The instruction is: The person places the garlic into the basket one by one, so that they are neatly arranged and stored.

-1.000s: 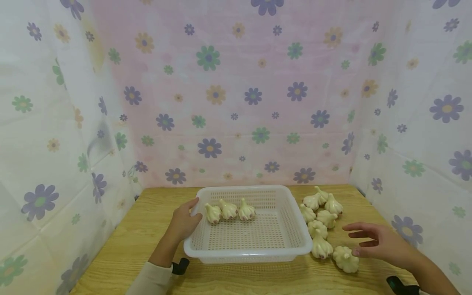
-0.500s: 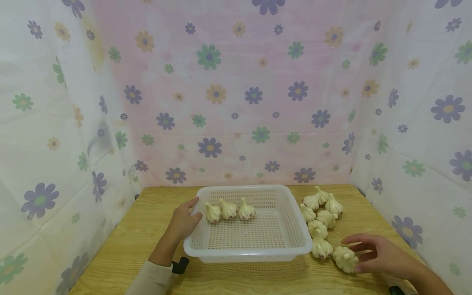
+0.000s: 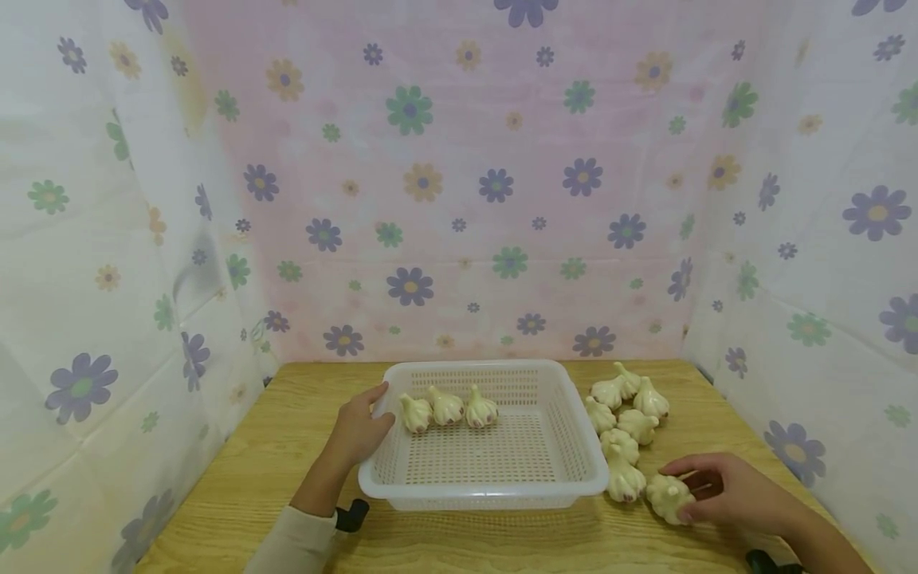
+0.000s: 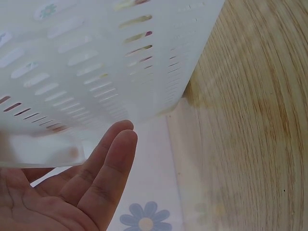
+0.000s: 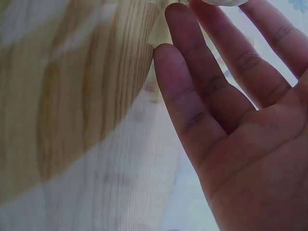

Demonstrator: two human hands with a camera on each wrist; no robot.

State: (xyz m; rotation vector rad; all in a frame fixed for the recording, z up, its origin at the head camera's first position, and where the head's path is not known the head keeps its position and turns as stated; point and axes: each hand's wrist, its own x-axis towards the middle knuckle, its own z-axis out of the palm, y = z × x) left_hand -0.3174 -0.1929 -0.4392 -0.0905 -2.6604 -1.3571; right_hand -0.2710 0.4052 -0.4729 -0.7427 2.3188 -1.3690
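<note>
Garlic bulb [image 3: 665, 500], one: we find it at the surface's [image 3: 251, 470] near right, directly left of the right hand [image 3: 742, 494], whose thumb and forefinger pinch it; that hand is much the nearer. Stem: seemingly upward. Basket [image 3: 480, 491], one: we place it farther left, past another bulb [image 3: 626, 483], rim gripped by the left hand [image 3: 361, 429].

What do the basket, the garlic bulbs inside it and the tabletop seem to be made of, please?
Basket: probably molded white plastic with a soft sheen; its slots repeat evenly and its wall looks slightly translucent.
Garlic bulbs: perhaps glossy plastic or ceramic imitations, judging by their shiny highlights, though real garlic is possible.
Tabletop: wood or wood-look laminate, lightly glossy, with grain and faint reflections.
</note>
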